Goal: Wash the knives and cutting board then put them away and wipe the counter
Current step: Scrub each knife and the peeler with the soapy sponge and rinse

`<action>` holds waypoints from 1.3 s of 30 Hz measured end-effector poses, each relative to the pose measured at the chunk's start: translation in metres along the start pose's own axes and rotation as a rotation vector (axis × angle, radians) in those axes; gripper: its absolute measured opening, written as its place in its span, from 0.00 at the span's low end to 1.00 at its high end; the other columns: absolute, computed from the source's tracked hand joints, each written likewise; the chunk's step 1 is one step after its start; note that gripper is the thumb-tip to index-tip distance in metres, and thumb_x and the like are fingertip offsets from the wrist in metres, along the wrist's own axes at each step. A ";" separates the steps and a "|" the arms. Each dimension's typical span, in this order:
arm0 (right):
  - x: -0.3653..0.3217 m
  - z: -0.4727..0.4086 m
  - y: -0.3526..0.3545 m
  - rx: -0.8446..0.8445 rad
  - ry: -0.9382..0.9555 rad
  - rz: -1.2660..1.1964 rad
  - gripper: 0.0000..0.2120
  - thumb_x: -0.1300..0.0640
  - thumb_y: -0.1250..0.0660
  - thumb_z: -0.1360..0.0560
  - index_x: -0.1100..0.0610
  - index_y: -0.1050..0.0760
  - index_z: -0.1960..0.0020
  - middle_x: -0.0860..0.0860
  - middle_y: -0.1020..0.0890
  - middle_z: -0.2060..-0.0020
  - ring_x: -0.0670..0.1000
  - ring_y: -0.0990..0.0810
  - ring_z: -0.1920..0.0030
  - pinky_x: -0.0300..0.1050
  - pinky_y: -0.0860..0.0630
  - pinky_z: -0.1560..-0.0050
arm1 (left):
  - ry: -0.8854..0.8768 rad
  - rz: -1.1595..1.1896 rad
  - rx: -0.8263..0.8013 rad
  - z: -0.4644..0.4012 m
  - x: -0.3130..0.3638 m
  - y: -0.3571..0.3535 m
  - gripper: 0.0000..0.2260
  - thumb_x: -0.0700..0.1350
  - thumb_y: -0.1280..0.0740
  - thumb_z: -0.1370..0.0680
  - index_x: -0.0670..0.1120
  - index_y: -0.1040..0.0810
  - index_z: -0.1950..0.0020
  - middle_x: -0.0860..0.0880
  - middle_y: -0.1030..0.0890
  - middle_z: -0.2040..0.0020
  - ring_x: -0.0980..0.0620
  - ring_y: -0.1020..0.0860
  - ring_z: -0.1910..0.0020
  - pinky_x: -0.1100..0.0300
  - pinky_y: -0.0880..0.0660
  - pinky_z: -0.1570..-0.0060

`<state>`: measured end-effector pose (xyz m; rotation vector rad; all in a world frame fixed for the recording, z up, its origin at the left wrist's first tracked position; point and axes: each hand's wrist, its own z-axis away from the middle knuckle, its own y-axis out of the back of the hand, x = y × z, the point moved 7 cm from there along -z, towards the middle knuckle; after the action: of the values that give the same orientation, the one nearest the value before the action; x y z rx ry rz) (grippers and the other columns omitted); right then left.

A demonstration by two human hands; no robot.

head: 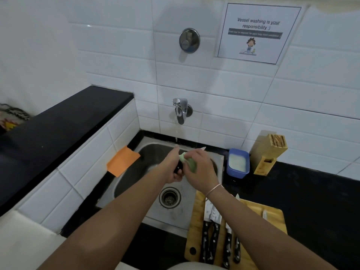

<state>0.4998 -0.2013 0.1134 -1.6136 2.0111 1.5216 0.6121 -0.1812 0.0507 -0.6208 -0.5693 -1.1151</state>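
I hold a knife (180, 168) over the sink (155, 152), my left hand (173, 168) curled round its black handle, the pale blade tip showing past my right hand (198, 168), toward the back rim. My right hand pinches a green sponge (190, 162) against the blade. A thin stream runs from the tap (181, 112) on the tiled wall above the sink and falls just behind my hands. The sink's drain (169, 197) lies nearer me, below my wrists.

Right of the sink, near its front corner, a wooden board (253, 211) lies on the black counter (321, 201), its edge touching the sink's rim. Four black-handled knives (216, 232) rest on it side by side, and a pale blade (264, 214) lies farther right; my right forearm crosses above them. Right of the sink's back corner stands a blue tub (238, 163) of milky liquid, and just beside that a wooden knife block (267, 152). An orange cloth (122, 160) hangs at the sink's left edge against the tiles.
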 end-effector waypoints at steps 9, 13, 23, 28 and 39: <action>-0.004 -0.008 0.002 0.061 -0.004 0.077 0.07 0.63 0.29 0.28 0.59 0.18 0.50 0.53 0.19 0.52 0.51 0.24 0.49 0.40 0.31 0.44 | -0.018 0.006 -0.024 0.006 0.002 0.003 0.32 0.72 0.53 0.20 0.45 0.28 0.58 0.48 0.29 0.70 0.55 0.37 0.79 0.68 0.44 0.80; -0.021 0.011 0.004 -0.018 0.326 0.078 0.06 0.66 0.28 0.29 0.61 0.18 0.53 0.55 0.18 0.51 0.52 0.22 0.48 0.42 0.25 0.42 | -0.029 -0.019 -0.002 0.007 0.007 0.011 0.32 0.73 0.53 0.20 0.46 0.30 0.59 0.48 0.29 0.73 0.55 0.38 0.80 0.68 0.45 0.79; -0.038 0.010 0.006 -0.001 0.386 0.061 0.07 0.66 0.28 0.29 0.62 0.18 0.51 0.56 0.18 0.49 0.51 0.23 0.49 0.39 0.26 0.42 | -0.069 -0.039 -0.027 0.012 0.019 0.014 0.32 0.73 0.53 0.20 0.46 0.30 0.60 0.48 0.29 0.73 0.55 0.37 0.79 0.67 0.43 0.79; -0.002 -0.008 0.025 0.185 0.102 0.057 0.08 0.66 0.26 0.30 0.61 0.17 0.52 0.54 0.18 0.51 0.52 0.22 0.49 0.42 0.24 0.45 | -0.098 -0.099 -0.115 0.019 0.019 0.007 0.35 0.73 0.56 0.20 0.45 0.26 0.58 0.48 0.28 0.70 0.55 0.38 0.77 0.68 0.45 0.79; 0.015 -0.009 0.031 0.164 0.100 0.129 0.07 0.66 0.27 0.29 0.62 0.16 0.51 0.56 0.17 0.51 0.57 0.22 0.49 0.29 0.34 0.41 | -0.180 -0.264 -0.213 0.018 0.023 0.011 0.37 0.70 0.50 0.18 0.39 0.17 0.46 0.50 0.28 0.68 0.57 0.38 0.79 0.66 0.44 0.81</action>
<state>0.4729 -0.2208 0.1261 -1.5522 2.2679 1.2984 0.6282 -0.1798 0.0773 -0.8550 -0.7072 -1.3882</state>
